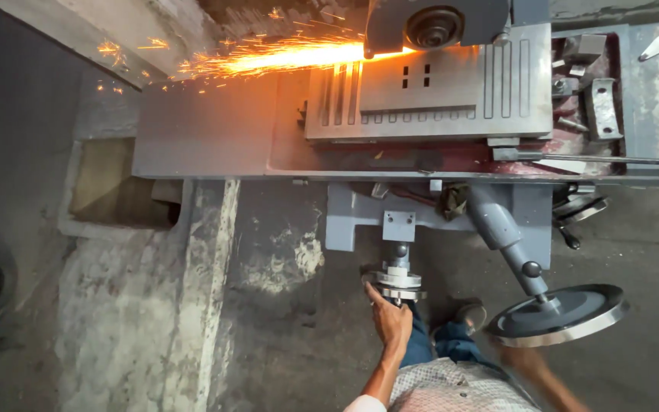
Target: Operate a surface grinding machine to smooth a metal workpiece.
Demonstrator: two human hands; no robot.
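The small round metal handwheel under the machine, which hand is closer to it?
Left. The left hand grips the small round metal handwheel; the blurred right hand sits farther right, beside the big dark handwheel.

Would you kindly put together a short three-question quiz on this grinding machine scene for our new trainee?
1. True or false: sparks fly from the grinding wheel toward the image's left.
2. Which does the left hand grip: A) the small handwheel, B) the large handwheel, C) a wrench?
3. Fill in: the flat workpiece lies on the machine's ____.

Key: 1 true. 2 A. 3 table. The right hand, by the large handwheel, is blurred.
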